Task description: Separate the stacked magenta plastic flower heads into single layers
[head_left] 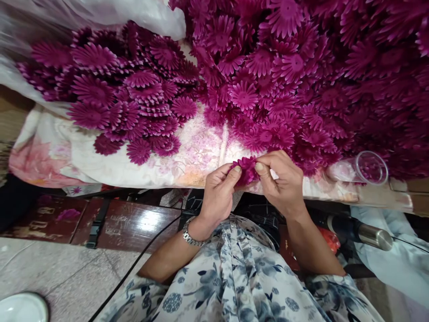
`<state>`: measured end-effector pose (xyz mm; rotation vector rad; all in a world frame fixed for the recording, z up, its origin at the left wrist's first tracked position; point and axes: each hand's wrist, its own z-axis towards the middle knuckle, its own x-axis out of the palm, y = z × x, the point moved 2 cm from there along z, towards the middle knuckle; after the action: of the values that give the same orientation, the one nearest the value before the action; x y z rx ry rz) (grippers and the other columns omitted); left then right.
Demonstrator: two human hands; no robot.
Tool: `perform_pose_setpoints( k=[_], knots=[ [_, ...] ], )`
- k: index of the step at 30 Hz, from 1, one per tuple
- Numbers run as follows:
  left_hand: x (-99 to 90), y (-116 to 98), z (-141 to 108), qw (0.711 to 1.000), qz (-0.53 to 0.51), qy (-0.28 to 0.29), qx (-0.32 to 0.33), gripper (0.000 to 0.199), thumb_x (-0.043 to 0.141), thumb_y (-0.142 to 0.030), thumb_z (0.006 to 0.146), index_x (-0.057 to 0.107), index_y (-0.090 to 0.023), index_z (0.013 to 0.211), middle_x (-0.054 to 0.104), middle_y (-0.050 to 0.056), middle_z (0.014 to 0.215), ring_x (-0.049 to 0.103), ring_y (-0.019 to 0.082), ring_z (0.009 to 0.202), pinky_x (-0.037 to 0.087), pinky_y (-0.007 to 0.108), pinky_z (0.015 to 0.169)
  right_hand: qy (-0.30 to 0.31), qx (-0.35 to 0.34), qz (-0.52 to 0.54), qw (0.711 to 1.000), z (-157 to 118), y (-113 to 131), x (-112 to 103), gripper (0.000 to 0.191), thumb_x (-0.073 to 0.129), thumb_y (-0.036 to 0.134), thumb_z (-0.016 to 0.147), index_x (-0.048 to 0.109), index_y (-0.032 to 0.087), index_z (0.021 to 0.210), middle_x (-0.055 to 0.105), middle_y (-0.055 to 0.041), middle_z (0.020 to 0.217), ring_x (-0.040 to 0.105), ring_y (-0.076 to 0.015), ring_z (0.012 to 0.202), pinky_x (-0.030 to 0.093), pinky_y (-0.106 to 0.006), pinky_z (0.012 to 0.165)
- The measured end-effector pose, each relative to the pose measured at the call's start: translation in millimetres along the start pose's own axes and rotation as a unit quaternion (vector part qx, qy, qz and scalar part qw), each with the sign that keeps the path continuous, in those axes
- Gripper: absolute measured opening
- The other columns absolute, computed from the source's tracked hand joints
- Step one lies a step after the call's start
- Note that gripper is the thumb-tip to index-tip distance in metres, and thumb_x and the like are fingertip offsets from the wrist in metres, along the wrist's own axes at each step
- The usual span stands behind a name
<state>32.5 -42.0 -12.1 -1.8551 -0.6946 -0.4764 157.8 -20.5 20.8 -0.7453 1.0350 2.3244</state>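
Between my two hands, just above the table's front edge, is a magenta artificial flower (pixel 247 172). My left hand (pixel 219 192) pinches its left side between thumb and forefinger. On the opposite side, the thumb and forefinger of my right hand (pixel 281 181) grip its petals. Whether it is one flower layer or several, I cannot tell. Beyond my hands lies a big loose heap of similar flower heads (pixel 243 96), spreading to the right. To the left, more flower heads (pixel 95 91) lie in stacks, many nested together.
A floral cloth (pixel 67 147) covers the table. On its right front edge a clear plastic cup (pixel 372 167) lies on its side. Clear plastic sheeting (pixel 134 18) covers the back left. Below are a dark red bench (pixel 134 223), a black cable (pixel 134 264) and a metal-ended cylinder (pixel 373 235).
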Motion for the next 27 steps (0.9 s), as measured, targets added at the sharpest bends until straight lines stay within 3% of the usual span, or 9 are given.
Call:
perform_pose_setpoints(
  k=[4, 9, 15, 18, 22, 25, 27],
  knots=[
    [-1.7, 3, -2, 1.000, -0.013, 0.024, -0.012, 0.023, 0.078, -0.032, 0.064, 0.069, -0.014, 0.074, 0.062, -0.001, 0.065, 0.054, 0.008, 0.060, 0.052, 0.024, 0.065, -0.017, -0.037, -0.040, 0.998, -7, 2, 9, 0.010, 0.053, 0.013, 0.086, 0.058, 0.018, 0.078, 0.063, -0.0028, 0.070, 0.054, -0.0137, 0.067, 0.043, -0.029, 0.065],
    [-4.5, 7, -1, 1.000, 0.017, -0.010, 0.008, 0.022, 0.083, -0.023, 0.055, 0.067, -0.013, 0.068, 0.065, -0.002, 0.064, 0.056, 0.008, 0.059, 0.049, 0.021, 0.062, -0.020, -0.022, -0.037, 0.999, -10, 2, 11, 0.011, 0.052, 0.013, 0.086, 0.058, 0.018, 0.079, 0.063, -0.0031, 0.070, 0.054, -0.0139, 0.067, 0.044, -0.028, 0.065],
    [-5.2, 9, -1, 0.997, 0.068, 0.015, 0.033, 0.017, 0.078, -0.024, 0.063, 0.066, -0.014, 0.068, 0.064, -0.003, 0.058, 0.057, 0.008, 0.051, 0.049, 0.020, 0.054, -0.044, 0.018, -0.051, 0.998, -11, 4, 10, 0.017, 0.051, 0.014, 0.086, 0.053, 0.019, 0.070, 0.052, 0.0003, 0.060, 0.047, -0.0122, 0.060, 0.038, -0.027, 0.059],
    [-7.4, 9, -3, 0.995, 0.092, 0.026, 0.006, 0.020, 0.076, -0.029, 0.066, 0.064, -0.013, 0.069, 0.064, -0.002, 0.054, 0.059, 0.012, 0.046, 0.051, 0.024, 0.049, -0.087, 0.036, -0.084, 0.992, -4, -8, -1, 0.018, 0.050, 0.015, 0.087, 0.053, 0.019, 0.070, 0.048, 0.0012, 0.061, 0.045, -0.0115, 0.059, 0.036, -0.026, 0.056],
    [-9.1, 6, -5, 0.995, 0.097, 0.016, -0.009, 0.022, 0.076, -0.030, 0.064, 0.064, -0.013, 0.071, 0.066, 0.000, 0.056, 0.061, 0.013, 0.046, 0.052, 0.025, 0.049, -0.149, 0.025, -0.178, 0.972, 23, -37, -34, 0.019, 0.049, 0.024, 0.091, 0.058, 0.018, 0.074, 0.053, -0.0019, 0.066, 0.049, -0.0136, 0.064, 0.037, -0.029, 0.063],
    [-8.4, 4, -4, 0.996, 0.088, 0.008, -0.007, 0.021, 0.076, -0.028, 0.064, 0.065, -0.012, 0.071, 0.065, 0.000, 0.056, 0.061, 0.013, 0.046, 0.053, 0.025, 0.048, -0.151, 0.026, -0.221, 0.963, 37, -47, -53, 0.021, 0.054, 0.036, 0.089, 0.062, 0.018, 0.096, 0.061, -0.0087, 0.089, 0.055, -0.0206, 0.088, 0.039, -0.037, 0.082],
    [-8.1, 4, -4, 0.997, 0.078, 0.006, -0.005, 0.020, 0.077, -0.027, 0.063, 0.065, -0.013, 0.070, 0.065, -0.001, 0.056, 0.060, 0.012, 0.046, 0.053, 0.025, 0.048, -0.111, -0.001, -0.203, 0.973, 35, -39, -49, 0.029, 0.061, 0.037, 0.084, 0.062, 0.019, 0.106, 0.063, -0.0097, 0.098, 0.055, -0.0231, 0.097, 0.041, -0.040, 0.085]
  ],
)
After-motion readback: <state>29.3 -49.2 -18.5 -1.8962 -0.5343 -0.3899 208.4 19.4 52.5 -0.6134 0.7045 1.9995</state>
